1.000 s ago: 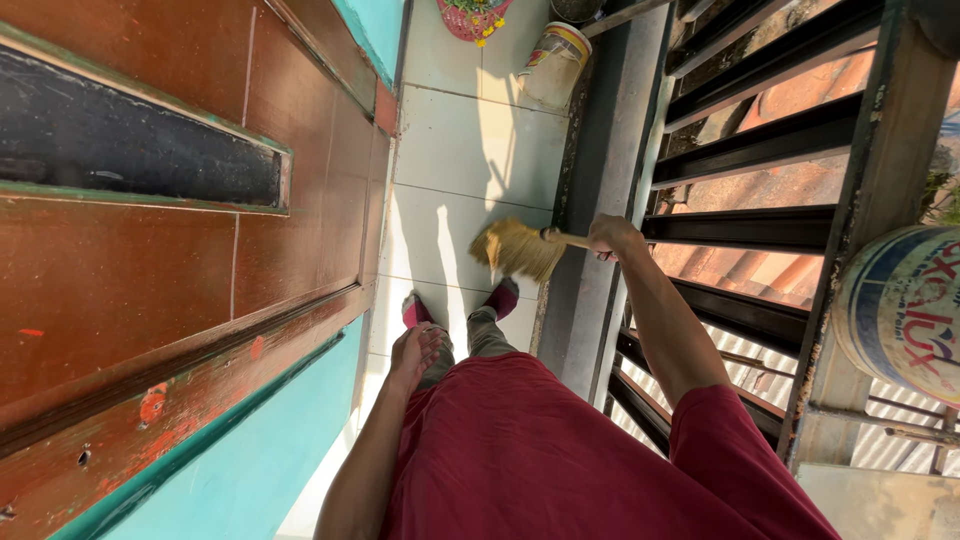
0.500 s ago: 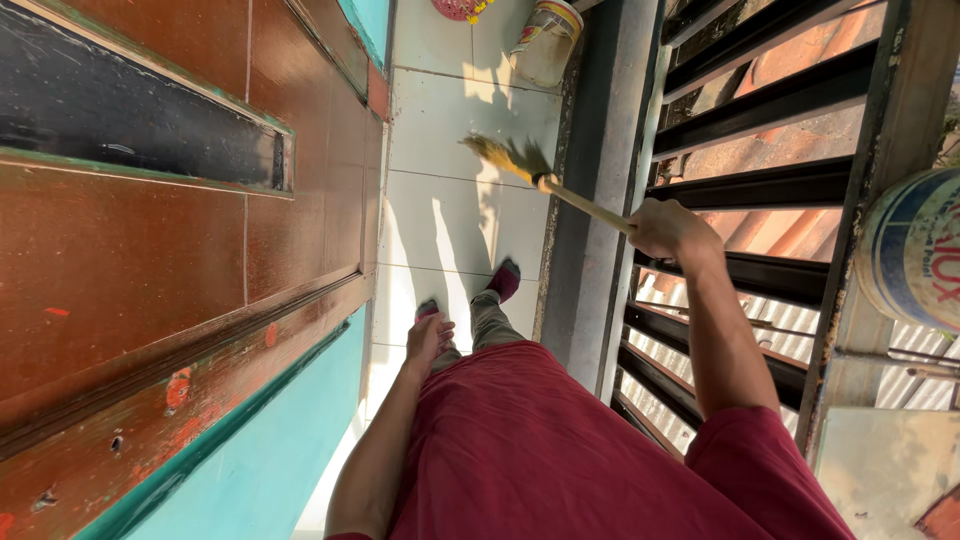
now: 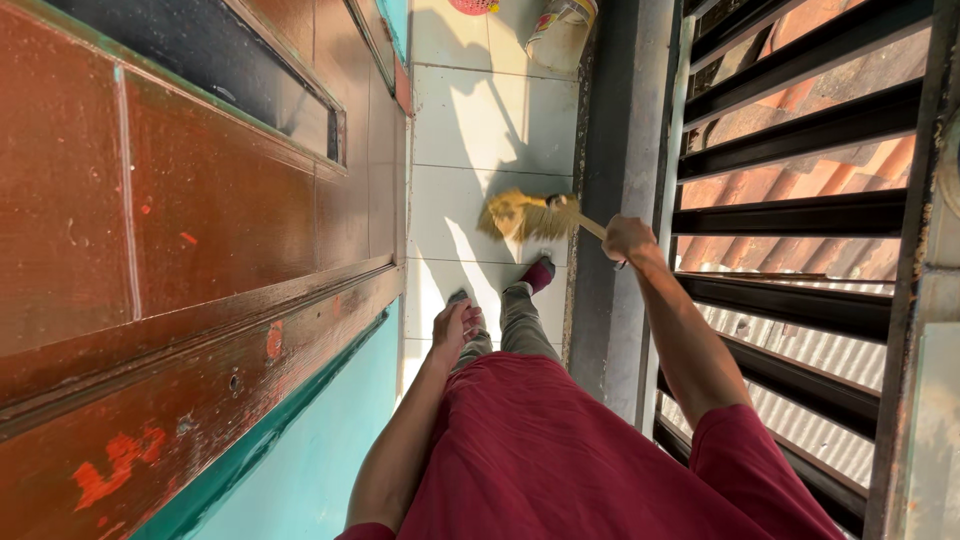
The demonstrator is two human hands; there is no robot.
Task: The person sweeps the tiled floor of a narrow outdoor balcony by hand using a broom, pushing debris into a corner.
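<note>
Head view of a narrow tiled balcony. The right hand is closed around the wooden handle of a short straw broom, whose bristle head rests low over the white floor tiles, just ahead of the person's dark red shoes and beside the grey kerb. The left hand hangs loosely at the thigh, fingers relaxed and partly curled, holding nothing. Possible faults, as a judgement: the passage is tight, so a wide stroke could knock the bristles or handle against the kerb or the black railing beyond it; swept dust could also pass between the bars onto the roofs below. A paint bucket stands farther along the kerb and might be struck. The tiles look smooth and sunlit, crossed by shadows. Opposite the kerb stands a worn reddish-brown door with chipped paint, next to a turquoise wall.
</note>
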